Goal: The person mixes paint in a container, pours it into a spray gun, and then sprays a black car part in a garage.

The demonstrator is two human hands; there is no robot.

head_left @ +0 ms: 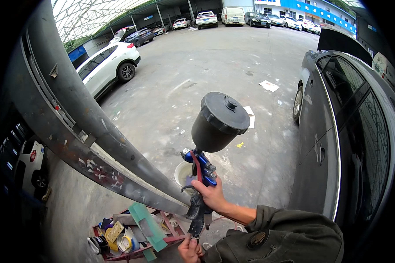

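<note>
A spray gun [210, 175] with a blue body and black handle is upright in front of me, topped by a large dark lidded paint cup [219, 125]. My right hand [213, 193] is closed around the gun's upper body, below the cup. Lower down, my left hand [190, 251] has its fingers pinched at the bottom end of the handle, at a small fitting that is partly hidden. Behind the gun, a whitish bucket [182, 173] stands on the floor.
Grey steel posts [131, 153] rise close on the left. Below them is a red-framed rack [175, 239] with tape, sanding pads and a green sheet [145, 225]. A dark car [314, 162] stands at right, a white car [109, 65] at left. Paper [269, 86] lies on the floor.
</note>
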